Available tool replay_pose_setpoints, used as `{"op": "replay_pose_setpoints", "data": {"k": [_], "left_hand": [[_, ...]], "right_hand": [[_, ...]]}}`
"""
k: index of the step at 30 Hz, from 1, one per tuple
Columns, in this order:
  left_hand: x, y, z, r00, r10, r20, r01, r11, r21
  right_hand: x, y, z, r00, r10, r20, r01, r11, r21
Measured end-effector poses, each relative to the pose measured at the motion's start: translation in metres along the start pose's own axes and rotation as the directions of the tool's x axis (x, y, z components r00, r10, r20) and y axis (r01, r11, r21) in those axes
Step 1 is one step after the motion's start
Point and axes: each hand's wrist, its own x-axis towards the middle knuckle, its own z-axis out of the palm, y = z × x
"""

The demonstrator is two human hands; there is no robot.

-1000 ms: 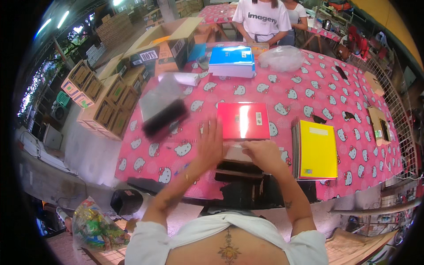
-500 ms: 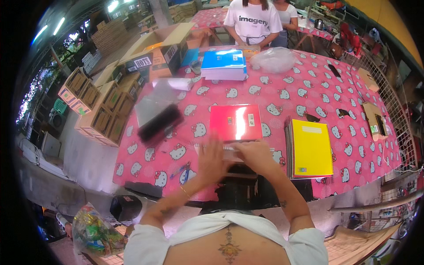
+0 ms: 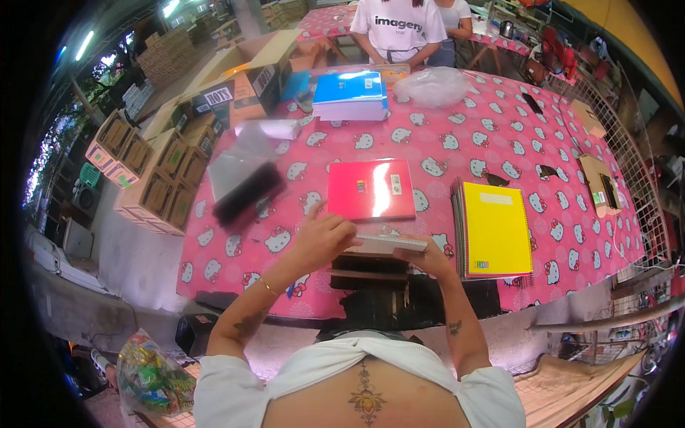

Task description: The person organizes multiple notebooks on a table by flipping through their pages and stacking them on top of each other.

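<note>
Between my hands a notebook (image 3: 378, 245) is held tilted, its white page edges facing up. My right hand (image 3: 426, 255) grips its right end, fingers wrapped round it. At the left end, my left hand (image 3: 325, 237) closes on the corner with bent fingers, one finger sticking out; its fingertips are partly hidden. Just beyond lies a red notebook (image 3: 367, 191) with a shiny cover. A dark wooden piece (image 3: 367, 277) shows below the held notebook at the table's near edge. To the right rests a stack of yellow spiral notebooks (image 3: 496, 228).
Blue notebooks (image 3: 348, 87) are stacked at the back, beside a clear plastic bag (image 3: 435, 87). At left are plastic sheets (image 3: 241, 162), a blurred black object (image 3: 248, 194) and a white roll (image 3: 270, 129). Cartons (image 3: 168, 175) stand left of the table. Two people (image 3: 399, 32) stand across.
My left hand has moved left, from the middle of the notebook to its end. The notebook's page edges now face up more plainly. The whole view has shifted slightly.
</note>
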Motion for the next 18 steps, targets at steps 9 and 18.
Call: {"op": "replay_pose_setpoints", "data": {"k": [9,18], "left_hand": [[-0.006,-0.001,0.0,0.999,-0.007,-0.034,0.009,0.999,0.048],[-0.057,0.056,0.096,0.95,-0.283,0.129,0.282,0.959,0.029]], "right_hand": [[-0.004,0.003,0.008,0.994,-0.079,-0.078,0.086,0.992,0.096],[0.001,0.005,0.014,0.972,-0.144,-0.184,0.156,0.986,0.055]]}}
